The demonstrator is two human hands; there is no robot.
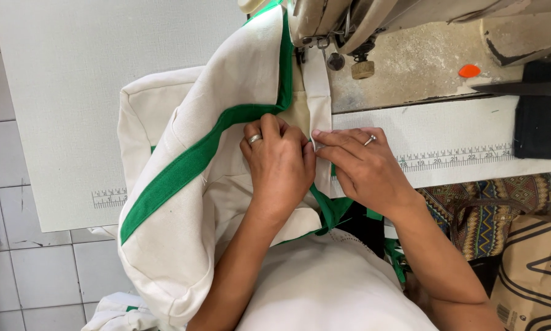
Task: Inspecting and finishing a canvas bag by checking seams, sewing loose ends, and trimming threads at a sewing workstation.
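The left hand [279, 160] is curled with its fingers pinched together on a fold of the cream canvas bag [183, 202], right where the green trim band [195, 160] meets the cream strap [317, 92]. The right hand [361, 165] lies flatter, its fingers together and its fingertips [317, 134] pressing the strap's edge down, touching the left hand's fingers. Both hands wear a ring. The bag lies bunched on the white surface [73, 92], its upper edge drawn under the head of the sewing machine [349, 24], with the rest hanging off the near edge toward the person's lap. By the look of it, the step in hand is lining up the strap and trim just ahead of the presser foot [335, 60]; feeding it on would call for holding the layers flat and even while keeping fingertips apart from the needle. A printed ruler strip [453, 160] runs along the surface beside the right hand. Farther right lie an orange chalk piece [469, 71], dark scissors [520, 89] and a patterned fabric [490, 208] below the surface.
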